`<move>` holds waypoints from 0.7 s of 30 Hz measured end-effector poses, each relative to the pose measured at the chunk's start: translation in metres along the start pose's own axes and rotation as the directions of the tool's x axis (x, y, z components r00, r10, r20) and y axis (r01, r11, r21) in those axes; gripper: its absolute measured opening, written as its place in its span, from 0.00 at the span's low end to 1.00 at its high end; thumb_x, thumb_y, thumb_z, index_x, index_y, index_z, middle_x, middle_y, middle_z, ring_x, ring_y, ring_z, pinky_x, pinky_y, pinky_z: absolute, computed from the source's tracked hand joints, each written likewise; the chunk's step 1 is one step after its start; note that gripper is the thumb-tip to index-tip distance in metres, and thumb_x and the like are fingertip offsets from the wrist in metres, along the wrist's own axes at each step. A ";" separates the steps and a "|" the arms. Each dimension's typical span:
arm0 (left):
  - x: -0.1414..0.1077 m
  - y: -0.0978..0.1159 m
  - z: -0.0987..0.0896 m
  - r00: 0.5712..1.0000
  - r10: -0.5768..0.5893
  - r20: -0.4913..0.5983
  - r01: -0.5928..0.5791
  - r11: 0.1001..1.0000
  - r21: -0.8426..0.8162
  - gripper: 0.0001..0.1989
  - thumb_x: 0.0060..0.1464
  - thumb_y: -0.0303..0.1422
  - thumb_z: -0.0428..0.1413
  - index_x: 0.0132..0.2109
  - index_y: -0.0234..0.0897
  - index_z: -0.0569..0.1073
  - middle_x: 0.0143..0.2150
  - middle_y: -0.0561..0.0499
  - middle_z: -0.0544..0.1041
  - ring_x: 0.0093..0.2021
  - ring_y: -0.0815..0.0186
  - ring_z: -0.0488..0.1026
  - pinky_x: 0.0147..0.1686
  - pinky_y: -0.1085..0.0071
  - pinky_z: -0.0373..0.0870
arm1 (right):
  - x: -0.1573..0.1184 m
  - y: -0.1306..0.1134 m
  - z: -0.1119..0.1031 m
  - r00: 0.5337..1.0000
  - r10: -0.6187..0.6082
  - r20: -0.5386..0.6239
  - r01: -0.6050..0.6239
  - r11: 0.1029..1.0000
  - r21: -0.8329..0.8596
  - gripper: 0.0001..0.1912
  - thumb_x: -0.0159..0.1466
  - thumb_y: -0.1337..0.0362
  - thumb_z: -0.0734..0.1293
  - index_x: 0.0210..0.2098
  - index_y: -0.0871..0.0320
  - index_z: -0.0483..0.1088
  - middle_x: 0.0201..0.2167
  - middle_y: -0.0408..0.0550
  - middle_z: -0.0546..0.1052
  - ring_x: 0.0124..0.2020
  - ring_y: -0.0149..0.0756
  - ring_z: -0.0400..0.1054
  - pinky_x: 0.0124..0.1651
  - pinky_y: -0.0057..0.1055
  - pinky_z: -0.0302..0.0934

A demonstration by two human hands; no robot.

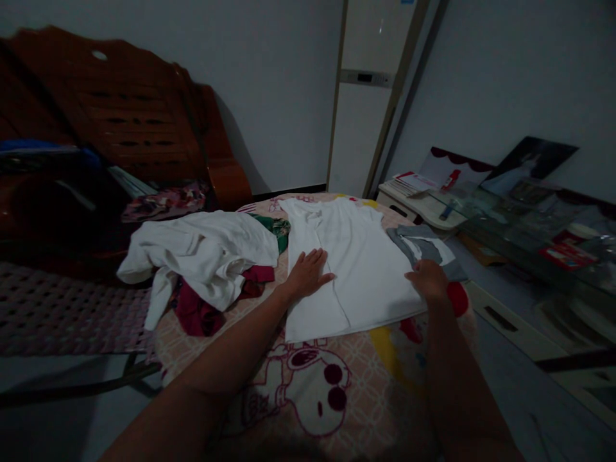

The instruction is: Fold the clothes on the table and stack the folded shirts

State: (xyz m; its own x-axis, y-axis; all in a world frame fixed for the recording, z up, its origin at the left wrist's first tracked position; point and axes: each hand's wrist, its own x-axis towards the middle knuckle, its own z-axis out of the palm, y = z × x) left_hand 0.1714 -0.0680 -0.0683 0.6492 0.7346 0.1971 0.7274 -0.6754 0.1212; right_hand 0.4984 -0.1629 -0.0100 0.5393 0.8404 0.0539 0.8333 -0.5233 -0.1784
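A white T-shirt [356, 269] lies spread on the round table, with a strip along its left side folded over toward the middle. My left hand [308, 273] rests flat on that folded strip, fingers stretched and thumb apart. At the shirt's right edge, my right hand [428, 280] has its fingers curled on the fabric, partly hiding the edge there. Just beyond the right hand is a folded grey and white garment [409, 240]. To the left of the shirt sits a heap of clothes, with a rumpled white garment [206, 247] over dark red cloth [199, 314] and green cloth [274, 228].
A pink patterned cloth with a cartoon dog [312, 391] covers the table. Behind on the left stands a wooden bench [135, 122]. A tall air conditioner [360, 122] stands at the wall. On the right is a glass-topped cabinet [520, 224] with papers and a picture.
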 end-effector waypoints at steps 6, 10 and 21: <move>-0.002 -0.001 0.000 0.984 0.172 0.050 -0.172 0.985 -0.005 0.34 0.69 0.51 0.42 0.74 0.40 0.52 0.75 0.40 0.55 0.74 0.53 0.53 0.70 0.49 0.49 | 0.000 0.007 0.000 1.000 -0.005 0.003 0.005 0.997 -0.073 0.14 0.59 0.72 0.64 0.42 0.64 0.78 0.43 0.62 0.80 0.47 0.48 0.75 0.47 0.36 0.65; -0.004 -0.003 -0.001 0.969 0.232 0.084 -0.232 0.973 -0.009 0.30 0.69 0.48 0.43 0.73 0.46 0.56 0.75 0.42 0.56 0.74 0.52 0.53 0.70 0.47 0.48 | 0.001 0.021 0.001 0.999 0.047 -0.024 -0.050 0.990 -0.131 0.14 0.59 0.71 0.64 0.40 0.63 0.79 0.38 0.64 0.80 0.43 0.52 0.77 0.42 0.40 0.68; -0.015 0.048 -0.009 0.873 0.470 0.128 -0.457 0.881 -0.120 0.34 0.66 0.54 0.46 0.73 0.47 0.55 0.76 0.42 0.53 0.74 0.51 0.52 0.70 0.46 0.45 | -0.005 0.015 -0.006 0.994 0.106 -0.008 -0.106 0.984 -0.144 0.15 0.61 0.71 0.63 0.45 0.65 0.78 0.43 0.69 0.79 0.48 0.59 0.76 0.44 0.44 0.68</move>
State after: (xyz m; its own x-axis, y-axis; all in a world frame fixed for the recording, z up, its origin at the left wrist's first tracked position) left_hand 0.1944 -0.1118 -0.0564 0.9374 0.3323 0.1046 0.3179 -0.9387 0.1335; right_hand 0.5093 -0.1757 -0.0069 0.6254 0.7792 0.0422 0.7803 -0.6242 -0.0395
